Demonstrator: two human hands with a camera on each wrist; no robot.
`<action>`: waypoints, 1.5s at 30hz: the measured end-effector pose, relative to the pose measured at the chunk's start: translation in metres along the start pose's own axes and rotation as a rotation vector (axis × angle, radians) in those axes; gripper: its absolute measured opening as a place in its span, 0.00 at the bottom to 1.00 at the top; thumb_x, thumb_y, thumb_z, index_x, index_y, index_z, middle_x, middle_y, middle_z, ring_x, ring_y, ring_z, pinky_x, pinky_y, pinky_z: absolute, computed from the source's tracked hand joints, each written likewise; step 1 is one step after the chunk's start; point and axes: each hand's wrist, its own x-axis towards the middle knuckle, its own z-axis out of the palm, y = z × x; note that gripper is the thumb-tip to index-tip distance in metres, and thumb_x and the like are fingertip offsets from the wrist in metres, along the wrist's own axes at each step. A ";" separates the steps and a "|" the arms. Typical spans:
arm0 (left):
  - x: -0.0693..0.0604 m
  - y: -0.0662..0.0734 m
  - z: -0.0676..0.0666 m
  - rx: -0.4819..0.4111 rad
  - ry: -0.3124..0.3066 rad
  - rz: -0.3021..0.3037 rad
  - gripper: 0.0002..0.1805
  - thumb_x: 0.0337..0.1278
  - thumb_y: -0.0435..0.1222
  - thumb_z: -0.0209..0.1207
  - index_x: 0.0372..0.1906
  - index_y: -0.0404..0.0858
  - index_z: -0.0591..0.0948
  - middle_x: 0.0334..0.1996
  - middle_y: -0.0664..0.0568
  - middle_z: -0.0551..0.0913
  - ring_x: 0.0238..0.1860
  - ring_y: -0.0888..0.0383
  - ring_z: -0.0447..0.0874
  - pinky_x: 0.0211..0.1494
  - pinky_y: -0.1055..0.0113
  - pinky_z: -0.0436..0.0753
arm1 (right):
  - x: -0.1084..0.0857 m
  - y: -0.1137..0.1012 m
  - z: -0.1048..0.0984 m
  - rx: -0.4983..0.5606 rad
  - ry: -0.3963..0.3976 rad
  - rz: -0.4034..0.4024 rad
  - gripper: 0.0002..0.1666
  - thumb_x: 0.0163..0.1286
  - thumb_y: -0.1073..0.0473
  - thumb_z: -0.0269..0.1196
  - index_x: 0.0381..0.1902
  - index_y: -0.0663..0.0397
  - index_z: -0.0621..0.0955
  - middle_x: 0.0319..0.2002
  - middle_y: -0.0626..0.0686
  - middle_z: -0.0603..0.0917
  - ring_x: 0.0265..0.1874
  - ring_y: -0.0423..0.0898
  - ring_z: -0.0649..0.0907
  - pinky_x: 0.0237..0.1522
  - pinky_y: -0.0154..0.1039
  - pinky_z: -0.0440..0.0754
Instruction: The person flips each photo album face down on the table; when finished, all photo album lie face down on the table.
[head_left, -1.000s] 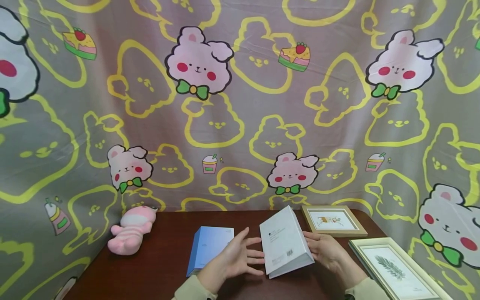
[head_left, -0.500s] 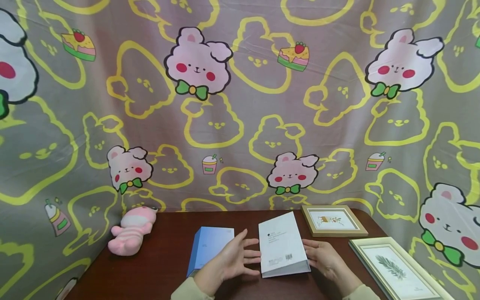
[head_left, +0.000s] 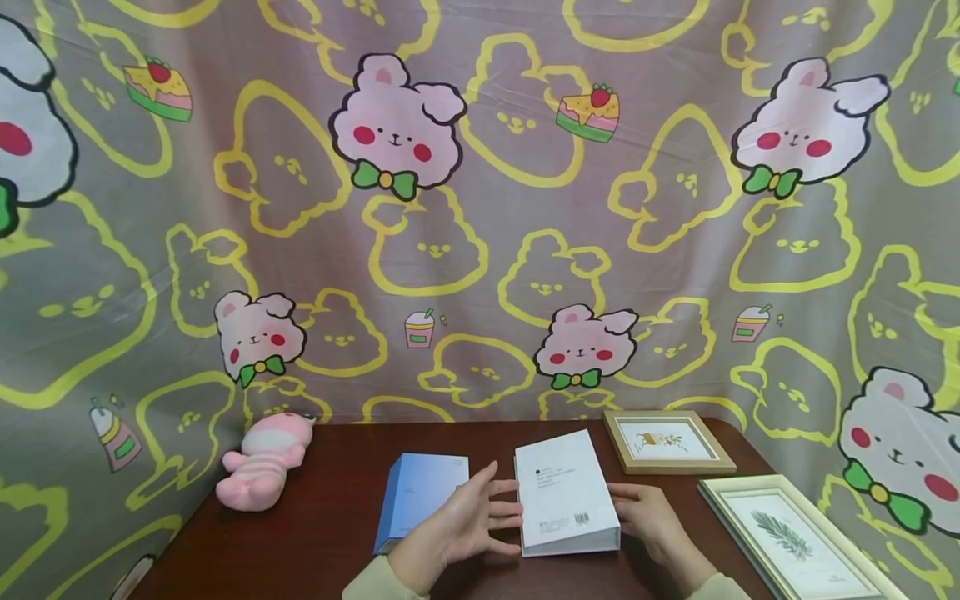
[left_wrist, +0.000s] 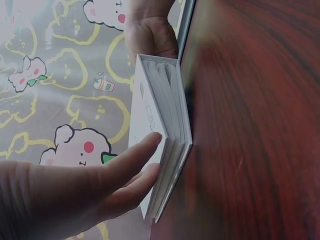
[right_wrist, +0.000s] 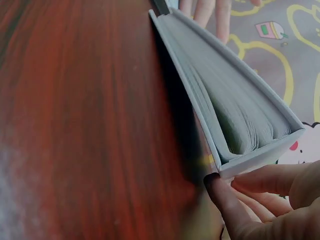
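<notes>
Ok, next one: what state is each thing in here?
White book: closed, between the hands
Blue book: closed, lying flat
Plush toy: lying down
Deer frame: flat, picture up
Leaf frame: flat, picture up
Left hand: fingers spread, at the white book
Right hand: fingers against the white book
Curtain: hanging, lightly creased

passage: tabletop [head_left: 337,500] between plush toy [head_left: 262,462] and blue book [head_left: 423,492] | obstacles: white book [head_left: 566,492], leaf frame [head_left: 787,533]
</notes>
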 end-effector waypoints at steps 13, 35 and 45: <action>-0.001 -0.001 0.001 0.003 -0.007 0.005 0.48 0.75 0.63 0.41 0.75 0.24 0.58 0.64 0.20 0.66 0.67 0.28 0.63 0.57 0.28 0.72 | 0.004 0.006 -0.001 -0.030 0.032 -0.047 0.19 0.62 0.80 0.63 0.52 0.84 0.79 0.39 0.71 0.87 0.36 0.53 0.89 0.38 0.48 0.87; -0.002 -0.002 0.007 0.522 0.094 0.133 0.28 0.74 0.44 0.53 0.66 0.26 0.71 0.50 0.39 0.82 0.51 0.41 0.82 0.48 0.41 0.82 | 0.006 -0.002 -0.003 -0.563 0.124 -0.261 0.11 0.61 0.70 0.65 0.41 0.67 0.88 0.34 0.59 0.89 0.28 0.47 0.82 0.29 0.44 0.80; -0.012 0.009 -0.016 1.336 0.397 0.461 0.24 0.65 0.45 0.64 0.56 0.31 0.82 0.48 0.41 0.86 0.51 0.42 0.84 0.52 0.45 0.81 | 0.003 -0.036 0.023 -1.066 -0.011 -0.705 0.19 0.67 0.63 0.69 0.55 0.61 0.85 0.58 0.63 0.83 0.60 0.63 0.80 0.58 0.59 0.77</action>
